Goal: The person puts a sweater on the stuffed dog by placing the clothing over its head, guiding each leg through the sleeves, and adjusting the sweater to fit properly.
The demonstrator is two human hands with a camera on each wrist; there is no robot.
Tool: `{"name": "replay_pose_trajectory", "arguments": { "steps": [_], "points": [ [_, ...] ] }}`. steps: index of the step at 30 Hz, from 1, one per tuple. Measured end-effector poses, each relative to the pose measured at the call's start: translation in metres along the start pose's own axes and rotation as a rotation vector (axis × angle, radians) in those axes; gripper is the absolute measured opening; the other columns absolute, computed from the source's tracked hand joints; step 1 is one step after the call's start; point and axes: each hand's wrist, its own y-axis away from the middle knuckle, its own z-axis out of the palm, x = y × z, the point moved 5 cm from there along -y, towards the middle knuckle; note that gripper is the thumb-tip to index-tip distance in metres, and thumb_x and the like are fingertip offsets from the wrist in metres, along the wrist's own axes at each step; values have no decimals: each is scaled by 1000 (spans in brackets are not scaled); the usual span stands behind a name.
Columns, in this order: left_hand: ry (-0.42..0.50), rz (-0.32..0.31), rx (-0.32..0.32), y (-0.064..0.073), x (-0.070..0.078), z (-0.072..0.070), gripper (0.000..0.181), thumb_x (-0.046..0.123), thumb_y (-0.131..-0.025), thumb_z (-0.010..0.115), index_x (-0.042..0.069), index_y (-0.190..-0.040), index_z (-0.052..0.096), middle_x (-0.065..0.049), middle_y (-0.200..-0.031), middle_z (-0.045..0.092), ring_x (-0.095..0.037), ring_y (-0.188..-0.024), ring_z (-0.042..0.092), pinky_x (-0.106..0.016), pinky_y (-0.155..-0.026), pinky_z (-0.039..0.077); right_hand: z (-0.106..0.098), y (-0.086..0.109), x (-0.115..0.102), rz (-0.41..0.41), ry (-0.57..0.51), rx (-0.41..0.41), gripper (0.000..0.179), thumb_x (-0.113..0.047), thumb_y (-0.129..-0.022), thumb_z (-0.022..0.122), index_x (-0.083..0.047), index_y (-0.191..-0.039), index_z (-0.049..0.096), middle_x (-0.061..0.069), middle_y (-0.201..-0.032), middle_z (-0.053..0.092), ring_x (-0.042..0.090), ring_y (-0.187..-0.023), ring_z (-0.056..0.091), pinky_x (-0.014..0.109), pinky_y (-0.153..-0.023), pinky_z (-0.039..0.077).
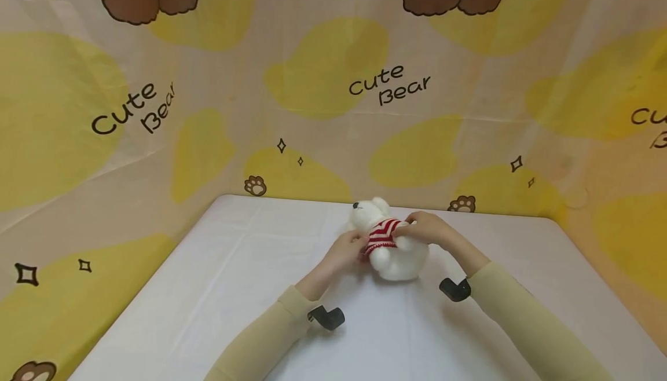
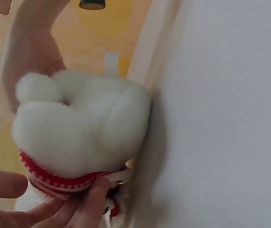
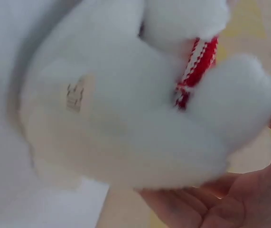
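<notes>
A white plush bear [image 1: 403, 264] in a red-and-white striped knitted sweater [image 1: 383, 234] lies tilted on the table, its head toward the back left. My left hand [image 1: 348, 249] grips the bear around the sweater, thumb on one side and fingers [image 2: 96, 202] on the other, near the red hem. From the right, my right hand [image 1: 428, 229] holds the bear by a limb and its side. In the right wrist view its fingers [image 3: 173, 202] pass behind the white body, which hides the tips. A small printed label [image 3: 79, 94] shows on the fur.
The white table [image 1: 250, 288] extends around the bear, its back edge just behind the head. A yellow patterned cloth [image 1: 323, 68] hangs at the back and sides. Black wrist mounts [image 1: 327, 317] stick out from both sleeves.
</notes>
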Motion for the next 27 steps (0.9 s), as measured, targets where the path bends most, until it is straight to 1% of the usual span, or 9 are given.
{"name": "replay_pose_trajectory", "arguments": {
  "steps": [4, 6, 9, 13, 15, 17, 20, 23, 27],
  "points": [
    [33, 7, 45, 1, 6, -5, 26, 23, -96, 50, 0, -100, 63, -12, -93, 66, -14, -78, 60, -29, -69, 54, 6, 2, 13, 61, -233, -101, 58, -41, -84, 62, 3, -121, 55, 16, -116, 59, 24, -99, 58, 35, -75, 54],
    [88, 5, 55, 0, 9, -6, 25, 22, -96, 52, -1, -102, 62, -12, -92, 66, -14, -75, 63, -31, -69, 55, 10, 2, 17, 87, -349, -152, 57, -38, -87, 61, 5, -123, 53, 15, -119, 57, 23, -100, 58, 34, -77, 54],
    [142, 15, 64, -1, 13, -6, 25, 21, -95, 54, 0, -106, 61, -14, -92, 68, -15, -73, 65, -32, -70, 56, 17, 4, 24, 109, -519, -221, 51, -31, -90, 57, 6, -125, 51, 11, -115, 57, 19, -96, 59, 31, -79, 54],
    [142, 25, 92, -2, 16, -7, 28, 26, -94, 58, 3, -110, 60, -13, -93, 68, -14, -77, 65, -31, -70, 56, 29, 8, 36, 135, -710, -310, 50, -27, -94, 53, 7, -129, 43, 4, -104, 60, 14, -89, 61, 29, -80, 54],
    [117, 29, 107, -1, 16, -8, 29, 30, -92, 59, 6, -110, 60, -10, -95, 68, -14, -78, 64, -30, -69, 55, 35, 11, 40, 136, -773, -361, 51, -27, -95, 51, 7, -132, 39, 4, -101, 61, 14, -88, 63, 29, -82, 54],
    [89, 30, 117, -1, 17, -8, 29, 32, -91, 61, 8, -108, 61, -8, -97, 68, -13, -82, 63, -29, -69, 53, 40, 14, 45, 141, -822, -402, 48, -25, -95, 51, 6, -130, 41, 4, -100, 63, 15, -89, 63, 31, -84, 54],
    [67, 56, 105, -1, 20, -8, 29, 33, -90, 62, 9, -106, 64, -7, -101, 69, -15, -90, 62, -30, -73, 52, 48, 18, 51, 109, -850, -458, 36, -21, -95, 51, 2, -123, 50, 3, -97, 65, 14, -89, 63, 30, -86, 53],
    [47, 83, 77, 0, 23, -7, 26, 32, -90, 62, 9, -102, 68, -5, -105, 69, -17, -100, 61, -33, -83, 50, 57, 21, 54, 71, -884, -494, 23, -15, -96, 50, -3, -113, 58, -1, -95, 66, 11, -89, 63, 27, -84, 53],
    [1, 96, 46, 1, 26, -5, 22, 31, -89, 63, 13, -97, 72, -1, -107, 69, -19, -109, 59, -38, -93, 46, 72, 23, 53, 69, -1014, -499, 27, -8, -97, 47, 1, -122, 50, -1, -98, 65, 10, -93, 62, 25, -84, 52]
  ]
}}
